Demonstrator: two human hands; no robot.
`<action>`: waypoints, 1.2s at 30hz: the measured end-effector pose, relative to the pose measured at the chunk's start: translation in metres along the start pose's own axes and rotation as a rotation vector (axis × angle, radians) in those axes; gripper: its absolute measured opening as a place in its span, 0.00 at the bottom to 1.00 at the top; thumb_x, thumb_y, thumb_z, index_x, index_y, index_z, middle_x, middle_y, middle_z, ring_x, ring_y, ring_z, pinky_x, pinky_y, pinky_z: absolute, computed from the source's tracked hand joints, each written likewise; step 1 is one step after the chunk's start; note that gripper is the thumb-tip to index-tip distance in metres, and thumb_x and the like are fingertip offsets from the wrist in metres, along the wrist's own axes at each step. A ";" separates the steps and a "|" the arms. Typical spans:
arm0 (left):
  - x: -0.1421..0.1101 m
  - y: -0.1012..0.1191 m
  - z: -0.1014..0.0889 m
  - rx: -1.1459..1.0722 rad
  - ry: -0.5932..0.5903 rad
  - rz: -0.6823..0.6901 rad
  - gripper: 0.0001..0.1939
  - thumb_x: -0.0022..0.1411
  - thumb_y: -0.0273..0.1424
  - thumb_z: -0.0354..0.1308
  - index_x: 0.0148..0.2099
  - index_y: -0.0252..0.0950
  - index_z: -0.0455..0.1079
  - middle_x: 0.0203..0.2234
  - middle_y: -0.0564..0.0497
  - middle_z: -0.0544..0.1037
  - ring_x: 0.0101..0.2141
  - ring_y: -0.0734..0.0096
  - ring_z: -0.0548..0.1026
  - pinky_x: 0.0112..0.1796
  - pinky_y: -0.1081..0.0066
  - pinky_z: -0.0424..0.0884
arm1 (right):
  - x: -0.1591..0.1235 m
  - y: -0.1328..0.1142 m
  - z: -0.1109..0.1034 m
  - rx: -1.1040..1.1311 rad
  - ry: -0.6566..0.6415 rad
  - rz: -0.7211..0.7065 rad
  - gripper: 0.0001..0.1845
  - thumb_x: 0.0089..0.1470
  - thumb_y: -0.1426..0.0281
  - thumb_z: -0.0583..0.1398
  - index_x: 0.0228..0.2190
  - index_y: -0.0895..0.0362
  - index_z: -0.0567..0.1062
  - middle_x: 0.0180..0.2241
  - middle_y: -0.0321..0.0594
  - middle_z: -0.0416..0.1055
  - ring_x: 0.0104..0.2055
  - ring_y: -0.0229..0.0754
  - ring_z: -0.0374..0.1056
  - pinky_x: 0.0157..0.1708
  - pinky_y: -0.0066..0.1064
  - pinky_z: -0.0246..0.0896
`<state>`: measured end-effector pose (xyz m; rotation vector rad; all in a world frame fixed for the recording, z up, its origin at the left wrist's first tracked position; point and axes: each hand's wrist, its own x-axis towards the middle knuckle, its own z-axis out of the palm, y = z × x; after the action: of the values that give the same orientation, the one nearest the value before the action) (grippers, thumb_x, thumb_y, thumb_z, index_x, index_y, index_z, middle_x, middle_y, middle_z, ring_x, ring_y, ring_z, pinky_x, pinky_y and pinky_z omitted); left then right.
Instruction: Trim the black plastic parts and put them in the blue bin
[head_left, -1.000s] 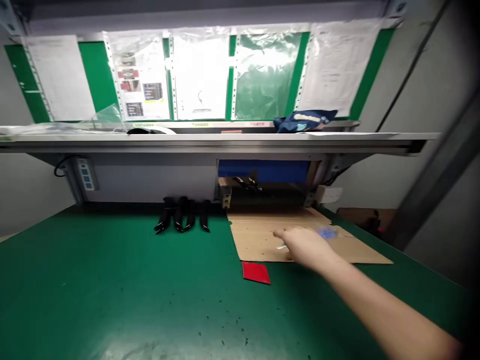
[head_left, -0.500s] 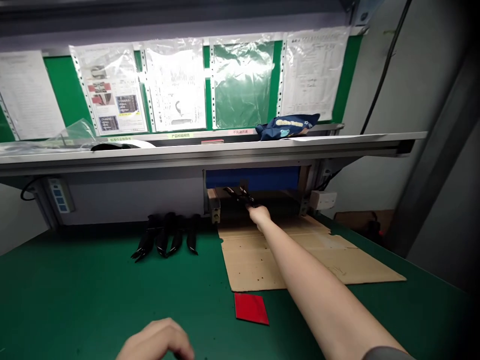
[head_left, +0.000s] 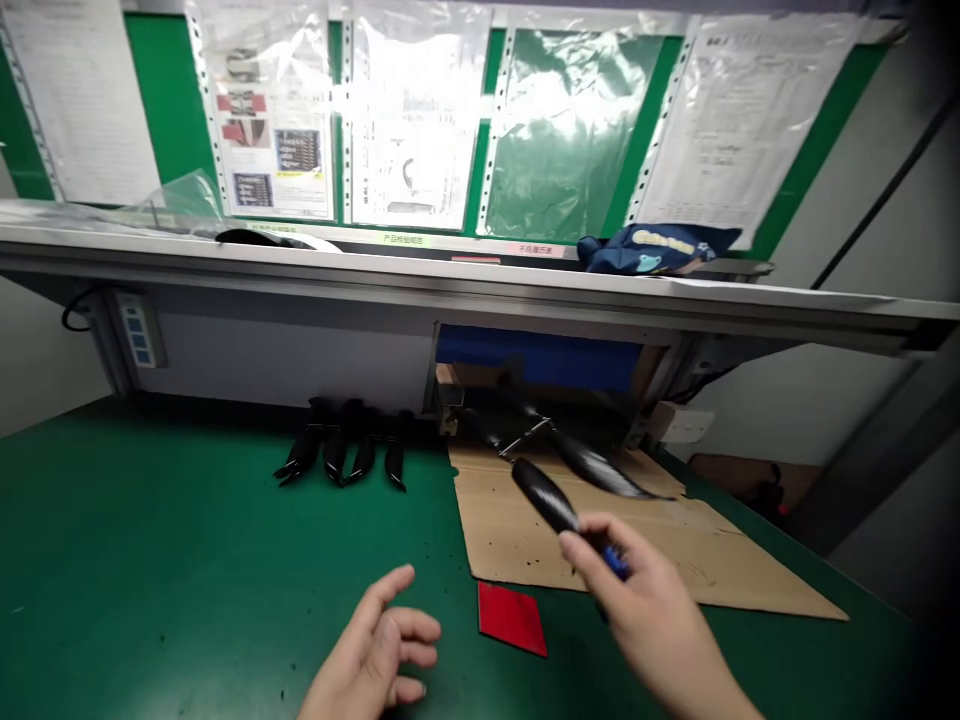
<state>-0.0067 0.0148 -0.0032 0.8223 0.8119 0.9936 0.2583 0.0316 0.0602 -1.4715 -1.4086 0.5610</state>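
Observation:
My right hand (head_left: 637, 580) is closed around one end of a glossy black bladed part (head_left: 547, 497), held tilted above the cardboard. Its long curved blades have a woven-looking sheen and are joined by a thin silvery link; the far end is blurred. A small blue piece (head_left: 616, 562) shows between my fingers, its kind unclear. With fingers spread and nothing in it, my left hand (head_left: 382, 645) hovers over the green table (head_left: 187, 570). Between the hands lies a flat red square pad (head_left: 512, 618).
Several similar black bladed parts (head_left: 341, 455) stand in a row at the table's back. A cardboard sheet (head_left: 517, 545) lies before a blue-fronted opening (head_left: 536, 355). Overhead runs a shelf (head_left: 375, 275) with a dark blue pouch (head_left: 660, 250). A power strip (head_left: 140, 330) is at left.
My right hand has drawn back from the opening toward me, bringing the black bladed part with it. My left hand has risen and spread its fingers. The view has shifted.

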 end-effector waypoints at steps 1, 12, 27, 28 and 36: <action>-0.003 0.004 0.001 -0.081 0.031 -0.034 0.42 0.52 0.61 0.53 0.63 0.47 0.51 0.48 0.43 0.72 0.46 0.61 0.71 0.42 0.66 0.68 | -0.017 -0.007 0.008 -0.057 -0.058 -0.113 0.15 0.59 0.55 0.59 0.32 0.54 0.71 0.22 0.32 0.61 0.21 0.36 0.58 0.19 0.24 0.54; -0.011 0.037 -0.009 -0.420 0.276 0.103 0.18 0.66 0.31 0.50 0.57 0.34 0.63 0.20 0.58 0.62 0.18 0.79 0.59 0.23 0.74 0.61 | -0.067 -0.027 0.057 -0.221 -0.716 -0.278 0.19 0.59 0.61 0.60 0.52 0.46 0.68 0.47 0.39 0.68 0.48 0.46 0.65 0.45 0.32 0.63; -0.006 0.014 -0.013 -0.491 -0.344 -0.197 0.23 0.70 0.36 0.41 0.56 0.27 0.68 0.14 0.57 0.63 0.12 0.82 0.60 0.22 0.73 0.57 | -0.016 0.026 0.024 -0.544 -0.541 -0.244 0.11 0.56 0.68 0.61 0.42 0.50 0.71 0.42 0.38 0.68 0.46 0.48 0.65 0.46 0.39 0.63; -0.004 0.012 -0.014 -0.455 -0.337 -0.188 0.22 0.69 0.38 0.44 0.55 0.29 0.69 0.14 0.58 0.63 0.12 0.82 0.60 0.21 0.73 0.58 | -0.020 0.020 0.027 -0.501 -0.526 -0.271 0.11 0.58 0.67 0.60 0.44 0.49 0.70 0.43 0.38 0.67 0.46 0.47 0.65 0.47 0.38 0.63; -0.002 -0.009 -0.009 -0.217 -0.267 -0.232 0.26 0.55 0.47 0.59 0.16 0.31 0.66 0.09 0.55 0.63 0.09 0.77 0.61 0.20 0.71 0.64 | -0.063 -0.009 0.055 -0.340 -0.383 -0.666 0.19 0.66 0.65 0.51 0.57 0.50 0.59 0.53 0.45 0.58 0.51 0.45 0.63 0.44 0.32 0.67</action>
<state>-0.0114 0.0122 -0.0151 0.6403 0.5443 0.7321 0.1934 -0.0106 0.0271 -1.0651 -2.2532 0.1814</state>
